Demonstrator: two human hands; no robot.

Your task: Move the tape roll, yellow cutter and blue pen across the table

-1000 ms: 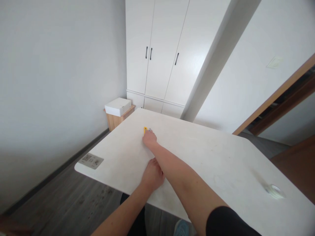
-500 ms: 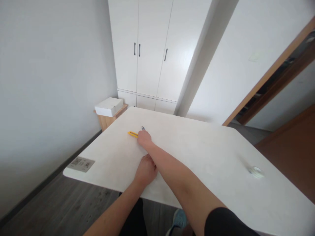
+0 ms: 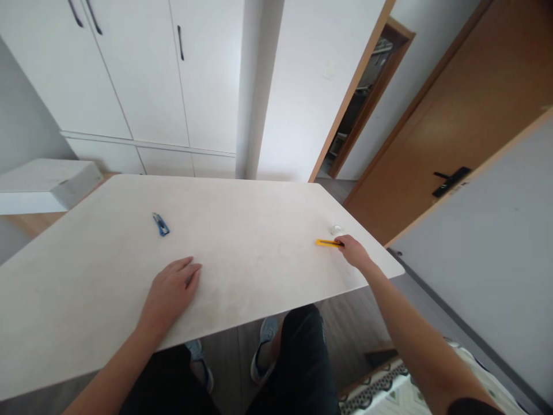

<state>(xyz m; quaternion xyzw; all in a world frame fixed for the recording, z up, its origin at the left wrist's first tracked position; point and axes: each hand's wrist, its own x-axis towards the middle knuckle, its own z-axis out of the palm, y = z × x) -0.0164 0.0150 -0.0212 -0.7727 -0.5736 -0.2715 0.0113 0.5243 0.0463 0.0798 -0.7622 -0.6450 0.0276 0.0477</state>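
Note:
My left hand (image 3: 170, 291) lies flat on the white table (image 3: 242, 230) near its front edge, fingers stretched out and holding nothing. Out at the table's right end, my right hand (image 3: 355, 251) pinches one end of a yellow utility knife (image 3: 327, 242) that lies on the surface. A small blue utility knife (image 3: 161, 224) lies by itself on the left half of the table, beyond my left hand. Just past the yellow knife sits a roll of clear tape (image 3: 337, 230).
White wardrobe doors (image 3: 142, 75) stand behind the table. A white box (image 3: 43, 184) rests on a wooden stand at the left. A brown door (image 3: 449, 132) and an open doorway are at the right. My legs and shoes show under the table's front edge.
My right hand carried the yellow knife from the table's left part over to its right end, leaving the blue knife behind. The view swung right. My left hand stayed flat.

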